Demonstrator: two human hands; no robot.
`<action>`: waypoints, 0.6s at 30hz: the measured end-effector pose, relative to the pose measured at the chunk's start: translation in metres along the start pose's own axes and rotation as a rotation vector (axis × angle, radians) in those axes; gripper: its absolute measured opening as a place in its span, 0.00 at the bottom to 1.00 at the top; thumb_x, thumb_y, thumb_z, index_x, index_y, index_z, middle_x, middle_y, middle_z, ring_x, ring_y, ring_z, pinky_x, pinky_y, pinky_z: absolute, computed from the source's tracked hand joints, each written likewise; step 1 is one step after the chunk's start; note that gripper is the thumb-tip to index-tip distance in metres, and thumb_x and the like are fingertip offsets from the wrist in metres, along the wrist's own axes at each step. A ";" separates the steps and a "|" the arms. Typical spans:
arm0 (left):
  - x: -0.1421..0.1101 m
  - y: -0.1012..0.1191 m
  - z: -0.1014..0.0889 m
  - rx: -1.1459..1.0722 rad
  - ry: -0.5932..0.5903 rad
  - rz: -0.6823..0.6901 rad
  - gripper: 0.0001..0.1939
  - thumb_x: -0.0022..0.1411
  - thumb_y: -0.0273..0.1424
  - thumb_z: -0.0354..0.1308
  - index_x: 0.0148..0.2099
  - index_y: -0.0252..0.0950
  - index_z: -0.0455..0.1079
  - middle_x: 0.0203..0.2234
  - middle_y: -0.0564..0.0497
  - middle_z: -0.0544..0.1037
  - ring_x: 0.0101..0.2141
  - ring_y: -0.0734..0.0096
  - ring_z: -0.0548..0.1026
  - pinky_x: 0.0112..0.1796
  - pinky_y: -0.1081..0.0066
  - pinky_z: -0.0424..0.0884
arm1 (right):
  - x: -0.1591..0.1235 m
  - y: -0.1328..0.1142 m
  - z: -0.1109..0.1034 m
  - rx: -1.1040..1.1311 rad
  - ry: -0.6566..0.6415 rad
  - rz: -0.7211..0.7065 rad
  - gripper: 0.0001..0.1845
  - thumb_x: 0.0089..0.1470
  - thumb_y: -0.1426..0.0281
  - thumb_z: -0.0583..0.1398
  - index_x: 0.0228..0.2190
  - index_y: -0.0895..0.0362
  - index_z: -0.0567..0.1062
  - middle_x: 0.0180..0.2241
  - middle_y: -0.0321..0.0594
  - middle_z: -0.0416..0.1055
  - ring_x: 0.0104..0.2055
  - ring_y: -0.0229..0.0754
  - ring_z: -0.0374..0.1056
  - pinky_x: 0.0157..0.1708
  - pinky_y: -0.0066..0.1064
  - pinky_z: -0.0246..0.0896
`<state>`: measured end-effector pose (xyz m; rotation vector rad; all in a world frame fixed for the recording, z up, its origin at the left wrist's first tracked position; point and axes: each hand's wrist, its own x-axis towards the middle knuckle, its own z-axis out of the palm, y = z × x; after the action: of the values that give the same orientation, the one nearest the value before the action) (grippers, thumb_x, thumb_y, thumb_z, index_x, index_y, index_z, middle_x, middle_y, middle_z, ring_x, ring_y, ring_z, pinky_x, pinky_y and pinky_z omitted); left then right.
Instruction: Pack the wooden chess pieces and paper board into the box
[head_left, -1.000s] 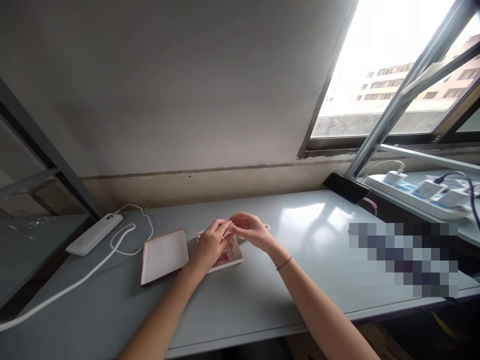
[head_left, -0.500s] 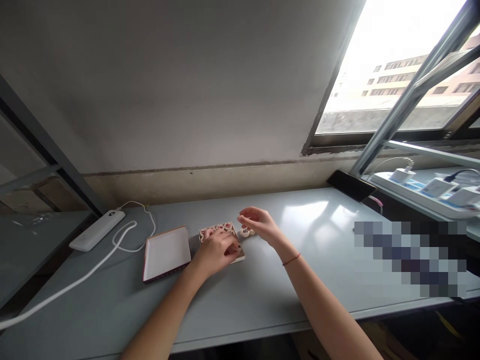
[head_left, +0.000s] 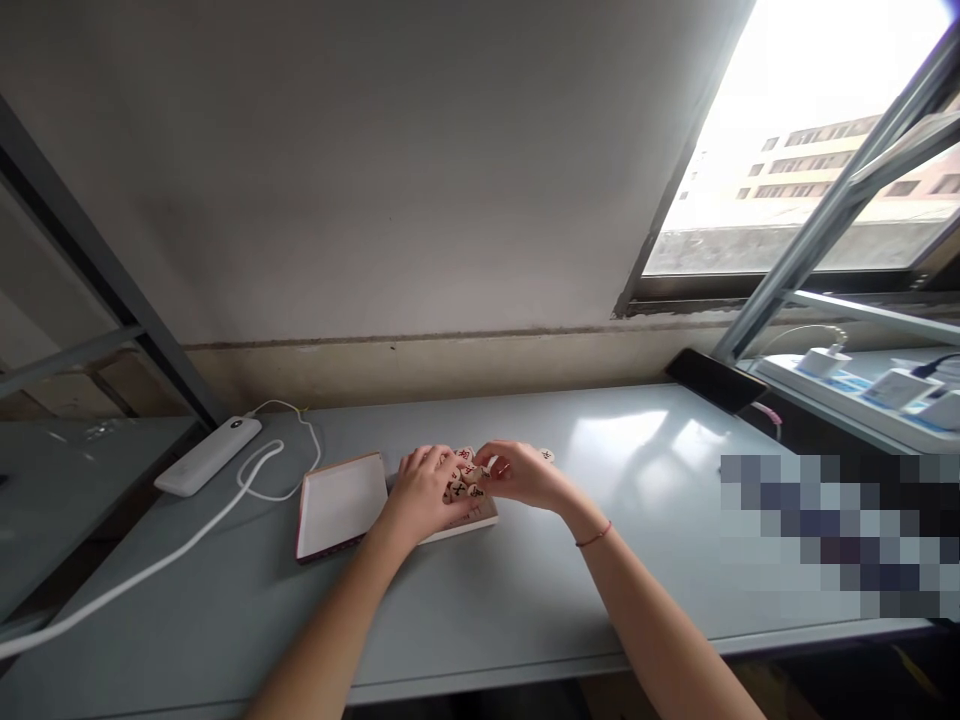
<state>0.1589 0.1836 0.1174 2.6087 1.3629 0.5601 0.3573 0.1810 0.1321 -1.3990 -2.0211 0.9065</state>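
Observation:
Several round Chinese chess pieces (head_left: 459, 490) with red or black characters fill a shallow box (head_left: 484, 518) on the desk. My left hand (head_left: 421, 497) lies over the left side of this box, thumb and fingers apart and curved around the pieces; its palm hides part of them. At the box's right side, my right hand (head_left: 521, 474) pinches a Chinese chess piece (head_left: 480, 475) between thumb and fingers, just over the others. One more piece (head_left: 547, 456) shows on the desk behind my right hand. The box lid (head_left: 341, 508), white inside, lies left of my left hand.
A white power bank (head_left: 208, 456) with a white cable (head_left: 199, 535) lies at the left. On the right are a dark phone (head_left: 714, 380) leaning by the metal post and a power strip (head_left: 847, 400) with plugs. Part of the right side is pixelated.
My right hand moved from the box to the loose pieces on the right, then back over the box with a piece. My left hand stayed at the box. The view shifted slightly.

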 end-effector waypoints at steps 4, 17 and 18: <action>-0.003 -0.008 0.003 -0.001 -0.042 -0.049 0.31 0.52 0.48 0.61 0.57 0.46 0.62 0.53 0.47 0.66 0.54 0.51 0.62 0.51 0.55 0.61 | -0.002 -0.006 0.004 -0.173 -0.051 -0.066 0.08 0.44 0.72 0.61 0.31 0.54 0.74 0.31 0.36 0.71 0.31 0.38 0.67 0.31 0.26 0.59; -0.004 -0.015 0.013 0.036 -0.076 -0.076 0.31 0.57 0.48 0.57 0.60 0.46 0.59 0.57 0.43 0.63 0.57 0.49 0.60 0.55 0.47 0.56 | -0.001 -0.001 0.011 -0.284 -0.031 -0.133 0.10 0.46 0.73 0.60 0.35 0.54 0.71 0.35 0.37 0.68 0.31 0.38 0.65 0.31 0.27 0.57; -0.004 -0.015 0.013 0.035 -0.077 -0.086 0.30 0.57 0.48 0.57 0.60 0.46 0.59 0.57 0.43 0.63 0.57 0.49 0.60 0.54 0.46 0.56 | -0.001 0.000 0.007 -0.256 -0.022 -0.136 0.10 0.47 0.72 0.60 0.36 0.53 0.71 0.36 0.37 0.68 0.31 0.38 0.65 0.31 0.27 0.58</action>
<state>0.1502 0.1892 0.0997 2.5552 1.4660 0.4229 0.3527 0.1780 0.1271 -1.3651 -2.2815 0.6248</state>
